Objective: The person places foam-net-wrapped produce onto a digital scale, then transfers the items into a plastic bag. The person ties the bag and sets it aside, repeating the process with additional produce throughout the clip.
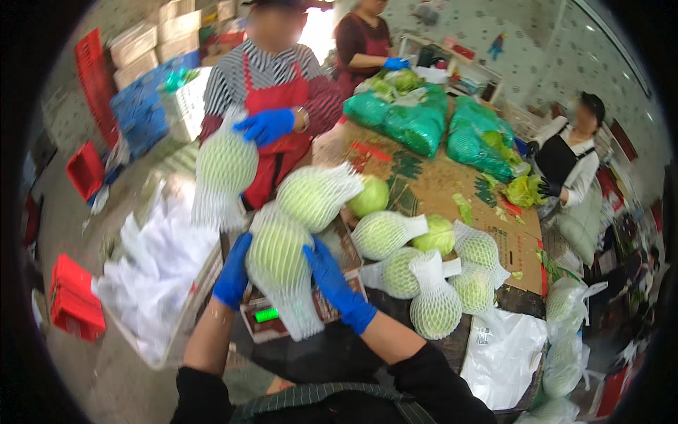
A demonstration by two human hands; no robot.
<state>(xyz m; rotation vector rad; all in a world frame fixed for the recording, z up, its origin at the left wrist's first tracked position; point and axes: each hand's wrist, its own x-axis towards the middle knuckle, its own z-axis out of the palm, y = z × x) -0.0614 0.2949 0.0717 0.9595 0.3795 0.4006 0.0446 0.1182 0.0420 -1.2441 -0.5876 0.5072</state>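
Observation:
Both my hands wear blue gloves. Between my left hand [232, 273] and my right hand [336, 283] is a cabbage in a white foam net [279, 249], gripped from its two sides. Its loose net end hangs toward me over a digital scale [304, 319] with a lit green display. Just beyond, a second netted cabbage [312, 197] appears to rest on the scale. Across from me, a co-worker in a red apron holds another netted cabbage [225, 161] by its net with a blue-gloved hand [267, 127].
Several netted cabbages [435, 312] and bare ones [369, 196] lie to my right on a cardboard-covered table [424, 185]. White plastic bags [503, 355] lie at its near edge. A crate [159, 365] of white sheeting stands left. Green sacks [402, 116] and two more co-workers are farther back.

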